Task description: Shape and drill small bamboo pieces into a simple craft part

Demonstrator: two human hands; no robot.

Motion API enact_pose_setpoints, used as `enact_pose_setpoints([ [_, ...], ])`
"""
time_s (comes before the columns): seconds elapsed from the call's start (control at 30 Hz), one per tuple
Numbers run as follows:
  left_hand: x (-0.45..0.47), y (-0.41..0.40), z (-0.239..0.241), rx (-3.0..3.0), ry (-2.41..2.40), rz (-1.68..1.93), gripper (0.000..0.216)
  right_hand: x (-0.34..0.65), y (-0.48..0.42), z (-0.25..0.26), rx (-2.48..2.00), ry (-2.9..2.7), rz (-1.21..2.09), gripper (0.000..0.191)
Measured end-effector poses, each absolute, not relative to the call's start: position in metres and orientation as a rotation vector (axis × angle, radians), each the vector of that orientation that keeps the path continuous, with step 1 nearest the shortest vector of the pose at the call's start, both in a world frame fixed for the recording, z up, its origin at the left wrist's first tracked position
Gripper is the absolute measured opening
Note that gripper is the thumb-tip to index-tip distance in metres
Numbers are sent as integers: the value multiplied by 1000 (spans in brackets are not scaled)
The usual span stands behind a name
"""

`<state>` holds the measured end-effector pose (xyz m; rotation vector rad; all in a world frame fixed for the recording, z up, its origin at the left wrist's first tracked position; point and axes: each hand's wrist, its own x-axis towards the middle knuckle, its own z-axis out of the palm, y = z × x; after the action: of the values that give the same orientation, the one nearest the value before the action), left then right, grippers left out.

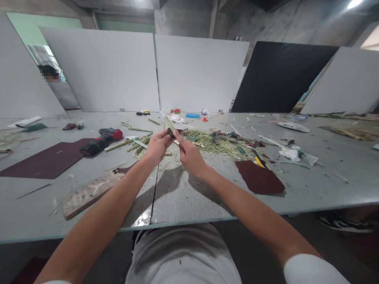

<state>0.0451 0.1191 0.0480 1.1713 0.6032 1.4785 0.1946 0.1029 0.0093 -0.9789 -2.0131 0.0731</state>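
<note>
While left hand (pixel 159 146) and right hand (pixel 191 157) grip stalk (pixel 169 124), purplish container (pixel 204 111) beyond, contents unclear.

Blk board (pixel 281 77) stands btwn wht boards (pixel 201 73).

Looks like a workshop, judging by a power drill (pixel 99 144) and heaped green shavings (pixel 222 146) between the worktable's (pixel 192 207) near and far edges, and bare concrete (pixel 183 19) behind.

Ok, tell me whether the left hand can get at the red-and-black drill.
Probably yes: between the left hand and the drill lie just stalks and other low items. The hand pinches a small dark piece, though, so would likely need freeing.
</note>
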Motion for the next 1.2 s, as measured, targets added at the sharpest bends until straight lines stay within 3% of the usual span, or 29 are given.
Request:
enact_pose_setpoints([
  [0.8, 32, 127, 47, 1241, 539, 1502, 25, 188, 102, 0, -952, -2071, 107, 67],
  [1.03, 23, 125, 48, 1278, 595, 1344, 26, 186, 96, 6, -819, -1985, 284, 57],
  [1.2, 17, 123, 51, 1304, 606, 1251, 20, 191, 94, 8, -1027, -1921, 399, 47],
])
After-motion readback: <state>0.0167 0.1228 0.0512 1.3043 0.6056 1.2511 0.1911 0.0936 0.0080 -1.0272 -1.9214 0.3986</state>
